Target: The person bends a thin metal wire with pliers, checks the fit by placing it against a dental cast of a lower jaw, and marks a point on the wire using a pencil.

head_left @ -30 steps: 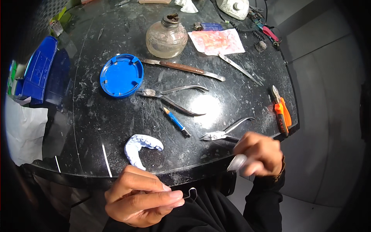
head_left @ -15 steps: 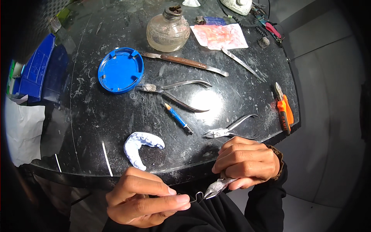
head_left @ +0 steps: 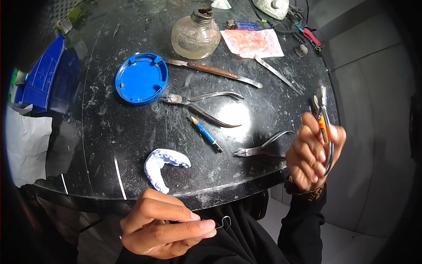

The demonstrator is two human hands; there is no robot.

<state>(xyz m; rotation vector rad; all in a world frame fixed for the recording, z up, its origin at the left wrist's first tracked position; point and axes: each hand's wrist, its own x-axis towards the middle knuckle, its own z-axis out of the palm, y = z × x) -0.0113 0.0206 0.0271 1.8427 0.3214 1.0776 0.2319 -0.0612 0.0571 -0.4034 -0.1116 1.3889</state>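
Between the thumb and fingers of my left hand (head_left: 165, 226) is a thin bent metal wire (head_left: 226, 218); its looped end sticks out to the right, below the table edge. My right hand (head_left: 314, 152) is raised by the table's right edge and closed around metal pliers (head_left: 324, 94), whose jaws point up and are blurred. The pliers are apart from the wire. Behind the right hand lie orange-handled pliers (head_left: 324, 125), partly covered. A pale lilac dental arch model (head_left: 154, 169) rests on the table just beyond my left hand.
On the black table (head_left: 114, 136) lie other metal pliers (head_left: 248, 152), larger pliers (head_left: 193, 102), a blue pencil (head_left: 204, 133), a blue round lid (head_left: 140, 79), a wooden-handled knife (head_left: 215, 71) and a tweezer-like tool (head_left: 277, 75). A glass jar (head_left: 195, 39) stands at the back.
My right hand has lifted the pliers away from the wire, up and to the right, turning the jaws upward. My left hand stays in place with the wire.
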